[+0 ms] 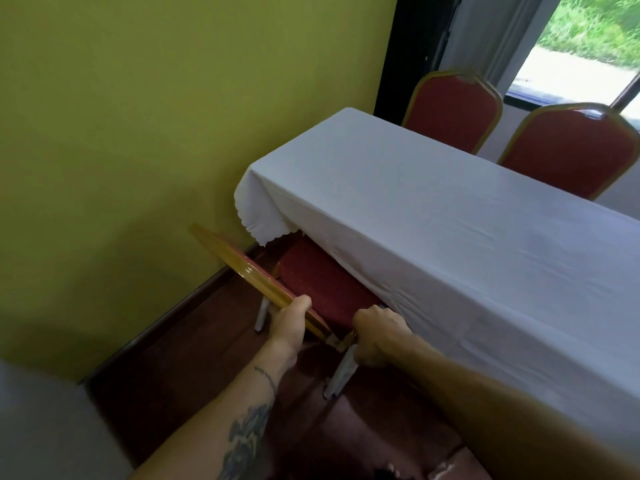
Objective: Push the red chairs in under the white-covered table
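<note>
A red chair (322,282) with a gold frame stands at the near side of the white-covered table (450,230), its seat partly under the hanging cloth. My left hand (289,323) grips the top edge of the chair's backrest. My right hand (379,336) holds the seat's near corner by the frame, just above a grey leg. Two more red chairs (453,112) (571,150) stand along the table's far side, only their backs showing above the cloth.
A yellow-green wall (138,150) with a dark skirting board runs close along the left. The floor (194,375) is dark red-brown. A window (581,46) lies behind the far chairs. A pale grey surface (41,427) fills the bottom left corner.
</note>
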A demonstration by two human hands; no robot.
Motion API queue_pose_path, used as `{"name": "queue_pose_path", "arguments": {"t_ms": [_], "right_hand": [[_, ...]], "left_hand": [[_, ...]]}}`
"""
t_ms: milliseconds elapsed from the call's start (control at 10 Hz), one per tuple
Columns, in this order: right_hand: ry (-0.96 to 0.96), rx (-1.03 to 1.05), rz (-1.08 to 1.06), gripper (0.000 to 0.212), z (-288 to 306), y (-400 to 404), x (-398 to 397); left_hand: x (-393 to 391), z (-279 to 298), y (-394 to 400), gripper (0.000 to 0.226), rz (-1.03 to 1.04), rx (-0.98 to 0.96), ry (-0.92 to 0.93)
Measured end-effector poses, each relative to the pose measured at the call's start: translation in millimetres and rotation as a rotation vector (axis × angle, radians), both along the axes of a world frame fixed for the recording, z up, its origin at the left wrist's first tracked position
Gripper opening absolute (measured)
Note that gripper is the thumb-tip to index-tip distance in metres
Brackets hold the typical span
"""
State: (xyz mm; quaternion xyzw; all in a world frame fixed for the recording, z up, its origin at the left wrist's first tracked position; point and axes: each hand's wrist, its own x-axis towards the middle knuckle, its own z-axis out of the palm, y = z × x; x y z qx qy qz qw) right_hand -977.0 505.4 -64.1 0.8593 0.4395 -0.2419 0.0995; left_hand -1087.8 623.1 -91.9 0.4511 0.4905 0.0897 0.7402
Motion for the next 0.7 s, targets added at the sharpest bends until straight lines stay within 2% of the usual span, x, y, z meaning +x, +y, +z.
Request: {"name": "queue_pose_path", "arguments": {"t_ms": [100, 300, 400, 500, 600, 700], "right_hand": [[0.008, 0.008, -0.013, 0.02, 1, 3, 3], [0.026, 0.054, -0.057, 0.046, -6, -4, 4], [0.052, 0.094, -0.102, 0.045, -6, -12, 11], [0.06, 0.201, -0.126, 0.034, 6, -22, 22], [0.085, 0.239, -0.134, 0.036, 18, -27, 35], [0.078, 0.306, -0.104, 0.048, 35, -38, 50]], "left_hand": [[2, 2, 1, 0.024, 0.018, -0.022, -0.028], [1, 7, -3, 0.016, -0.005, -0.051, -0.009], [-3, 14, -2, 0.042, -0.049, 0.003, 0.101], [-6, 24, -6, 0.059, -0.141, 0.05, 0.199], [-8, 38, -14, 0.06, -0.266, 0.094, 0.364], [-7, 58, -28, 0.056, -0.418, 0.243, 0.543]]}}
